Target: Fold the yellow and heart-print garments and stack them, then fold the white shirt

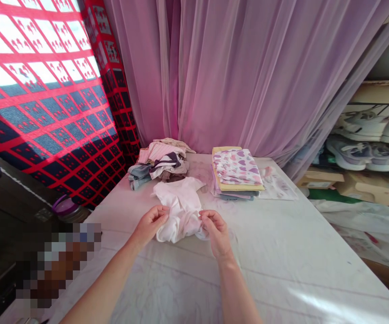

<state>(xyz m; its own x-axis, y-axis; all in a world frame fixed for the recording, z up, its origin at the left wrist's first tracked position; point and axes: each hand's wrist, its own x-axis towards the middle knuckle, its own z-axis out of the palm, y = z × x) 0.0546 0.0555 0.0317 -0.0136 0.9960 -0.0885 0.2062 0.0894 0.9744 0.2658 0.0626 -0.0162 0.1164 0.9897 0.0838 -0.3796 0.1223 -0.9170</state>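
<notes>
A crumpled white garment (182,207) lies on the pale cloth-covered table (275,252) in front of me. My left hand (154,222) pinches its left edge between thumb and fingers. On the opposite side, my right hand (216,229) grips the right edge in the same way. The garment's near part is bunched, and its far part spreads out flatter. Just beyond it sits a loose heap of clothes (167,157) in pink, grey and dark tones. Right of that is a neat stack of folded clothes (236,168), topped by a heart-print piece.
A purple curtain (214,76) hangs behind the table, and a red-and-dark patterned cloth (52,103) hangs at left. Shelves with shoes (359,153) and cardboard boxes (373,186) stand at right. A purple-lidded container (66,208) is by the left edge. Flat printed plastic (278,184) lies beside the stack.
</notes>
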